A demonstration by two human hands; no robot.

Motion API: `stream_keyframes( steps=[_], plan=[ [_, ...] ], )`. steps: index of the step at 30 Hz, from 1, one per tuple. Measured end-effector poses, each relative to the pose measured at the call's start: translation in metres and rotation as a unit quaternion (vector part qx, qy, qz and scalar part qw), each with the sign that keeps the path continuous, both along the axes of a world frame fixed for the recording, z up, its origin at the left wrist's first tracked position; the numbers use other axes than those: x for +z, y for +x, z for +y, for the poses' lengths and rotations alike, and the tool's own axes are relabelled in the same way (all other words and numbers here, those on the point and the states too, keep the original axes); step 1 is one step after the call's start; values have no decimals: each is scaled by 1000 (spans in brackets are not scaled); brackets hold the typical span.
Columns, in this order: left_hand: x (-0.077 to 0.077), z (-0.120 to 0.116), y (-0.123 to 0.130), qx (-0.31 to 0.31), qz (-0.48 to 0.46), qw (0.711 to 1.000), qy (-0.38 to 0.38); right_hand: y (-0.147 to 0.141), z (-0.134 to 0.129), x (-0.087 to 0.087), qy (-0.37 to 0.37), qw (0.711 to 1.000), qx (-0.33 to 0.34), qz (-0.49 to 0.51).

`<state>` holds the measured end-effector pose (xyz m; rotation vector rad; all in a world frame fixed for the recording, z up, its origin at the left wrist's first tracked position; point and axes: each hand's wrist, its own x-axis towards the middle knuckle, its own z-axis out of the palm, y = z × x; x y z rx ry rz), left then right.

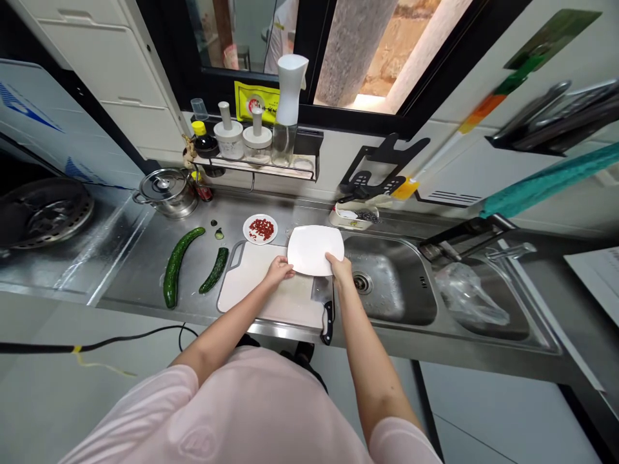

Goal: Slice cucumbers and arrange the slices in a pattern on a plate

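One white plate (316, 246) extended leftward and forward from the right hand (341, 268), which clasped its near-right corner; the left hand (278, 270) was at the near-left corner, its hold hard to tell.

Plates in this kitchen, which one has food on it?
The small round plate on the counter, scattered with red pieces. The larger, squarish plate in the right hand shows only its plain white surface.

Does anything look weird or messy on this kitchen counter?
The knife handle reaches the counter's front edge, where it might get bumped. A crumpled plastic bag lies in the right-hand sink basin, perhaps left behind.
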<state>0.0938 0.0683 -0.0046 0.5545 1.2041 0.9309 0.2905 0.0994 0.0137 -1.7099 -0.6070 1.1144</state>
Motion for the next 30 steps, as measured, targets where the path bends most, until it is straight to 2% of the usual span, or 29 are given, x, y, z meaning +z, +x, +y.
stream_keyframes(
  steps=[4, 8, 11, 21, 30],
  plan=[
    [1, 16, -6, 33, 1, 999, -4, -5, 10, -1, -37, 996, 57, -52],
    [-1, 29, -14, 62, 27, 998, -4, -1, 11, -3, -60, 983, 171, -17],
    [-4, 38, -19, 69, 49, 996, -6, 1, 13, -8, -49, 976, 212, -4],
    [-15, 64, -21, 76, 96, 992, -22, -10, 44, -33, -37, 982, 184, -12],
    [-20, 72, -18, 76, 109, 991, -16, -5, 58, -48, -48, 983, 177, -26]
  ],
)
